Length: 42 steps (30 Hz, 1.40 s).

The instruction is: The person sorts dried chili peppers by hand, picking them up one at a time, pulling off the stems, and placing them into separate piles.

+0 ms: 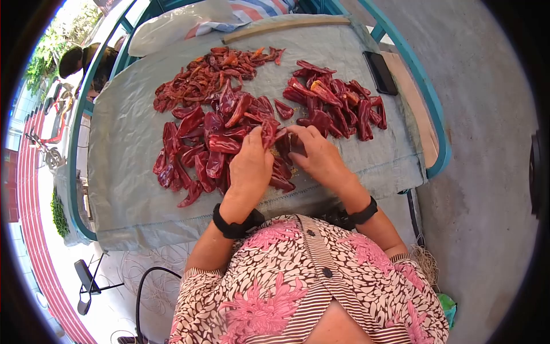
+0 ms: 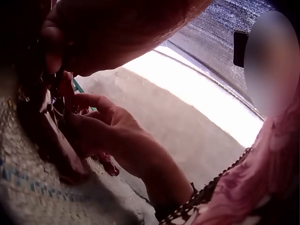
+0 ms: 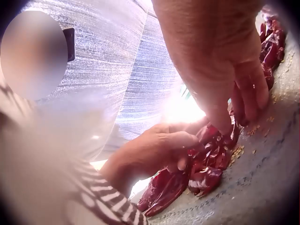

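Note:
My left hand [image 1: 251, 163] grips a dried red chili pepper [image 1: 268, 133] between thumb and fingers, over the front of a pile of wrinkled, glossy peppers [image 1: 214, 163]. Close against it on the right, my right hand [image 1: 322, 159] bends its fingers and thumb onto the same pepper's side. In the right wrist view, the left hand [image 3: 152, 147] holds red pepper flesh while the right thumb meets it from above. The left wrist view shows the right hand [image 2: 119, 126] with its fingertips at the pepper, partly in shadow.
Another pepper pile [image 1: 338, 106] lies at right, and flattened orange-red pieces [image 1: 197, 83] lie at the back. Pale seeds [image 3: 238, 154] dot the grey sheet [image 1: 132, 189]. A phone [image 1: 380, 73], a wooden strip [image 1: 286, 27] and a teal rail [image 1: 432, 109] edge the surface. A person [image 1: 94, 63] is at far left.

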Each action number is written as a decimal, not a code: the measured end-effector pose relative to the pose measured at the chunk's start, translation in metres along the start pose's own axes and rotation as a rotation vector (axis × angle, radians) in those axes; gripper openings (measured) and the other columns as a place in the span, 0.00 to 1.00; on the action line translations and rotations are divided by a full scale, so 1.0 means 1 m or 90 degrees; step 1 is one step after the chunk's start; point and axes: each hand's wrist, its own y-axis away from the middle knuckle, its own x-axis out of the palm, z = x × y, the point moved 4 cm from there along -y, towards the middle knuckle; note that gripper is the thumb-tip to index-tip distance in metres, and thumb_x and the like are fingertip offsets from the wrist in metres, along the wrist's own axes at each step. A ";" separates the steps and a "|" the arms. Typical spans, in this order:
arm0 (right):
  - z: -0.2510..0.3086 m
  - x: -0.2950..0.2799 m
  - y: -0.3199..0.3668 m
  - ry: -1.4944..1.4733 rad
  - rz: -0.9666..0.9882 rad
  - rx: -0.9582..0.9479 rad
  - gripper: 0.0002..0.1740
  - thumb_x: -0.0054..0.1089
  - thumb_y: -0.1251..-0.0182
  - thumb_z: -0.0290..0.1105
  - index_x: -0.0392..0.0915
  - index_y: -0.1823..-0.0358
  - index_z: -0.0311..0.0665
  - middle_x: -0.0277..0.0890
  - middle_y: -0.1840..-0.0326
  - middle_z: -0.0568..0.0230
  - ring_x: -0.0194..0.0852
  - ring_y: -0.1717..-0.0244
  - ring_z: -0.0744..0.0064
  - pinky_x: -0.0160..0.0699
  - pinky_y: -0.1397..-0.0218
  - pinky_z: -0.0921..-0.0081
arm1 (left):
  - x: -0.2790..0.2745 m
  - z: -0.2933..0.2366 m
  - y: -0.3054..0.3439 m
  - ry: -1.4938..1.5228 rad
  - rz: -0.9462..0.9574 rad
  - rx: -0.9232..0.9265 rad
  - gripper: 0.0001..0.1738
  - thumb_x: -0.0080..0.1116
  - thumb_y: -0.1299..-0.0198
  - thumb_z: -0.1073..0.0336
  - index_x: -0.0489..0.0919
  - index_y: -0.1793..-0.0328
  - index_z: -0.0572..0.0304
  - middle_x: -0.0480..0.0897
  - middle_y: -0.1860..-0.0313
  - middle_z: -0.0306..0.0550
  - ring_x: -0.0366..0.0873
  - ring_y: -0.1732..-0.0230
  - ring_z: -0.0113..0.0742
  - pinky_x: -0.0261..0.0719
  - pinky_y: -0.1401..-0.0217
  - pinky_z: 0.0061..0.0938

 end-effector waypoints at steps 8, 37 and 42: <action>0.015 0.012 -0.006 0.194 -0.040 -0.054 0.45 0.73 0.43 0.38 0.62 0.23 0.46 0.84 0.55 0.57 0.86 0.62 0.53 0.83 0.62 0.59 | -0.028 0.002 -0.017 0.047 -0.218 0.003 0.27 0.56 0.30 0.66 0.66 0.27 0.62 0.83 0.45 0.66 0.84 0.51 0.66 0.83 0.53 0.49; -0.029 -0.032 0.018 -0.230 -0.278 0.102 0.23 0.64 0.27 0.41 0.76 0.36 0.41 0.84 0.62 0.56 0.85 0.61 0.60 0.79 0.56 0.68 | 0.044 -0.050 -0.011 0.318 0.164 0.230 0.25 0.59 0.30 0.66 0.72 0.30 0.67 0.80 0.39 0.61 0.76 0.37 0.56 0.74 0.35 0.43; -0.037 -0.068 0.009 -0.224 -0.280 0.184 0.21 0.65 0.28 0.37 0.77 0.37 0.39 0.86 0.59 0.55 0.85 0.62 0.63 0.79 0.55 0.68 | 0.013 -0.036 -0.034 -0.019 0.087 0.212 0.28 0.66 0.39 0.67 0.76 0.32 0.59 0.79 0.40 0.57 0.74 0.37 0.53 0.71 0.35 0.41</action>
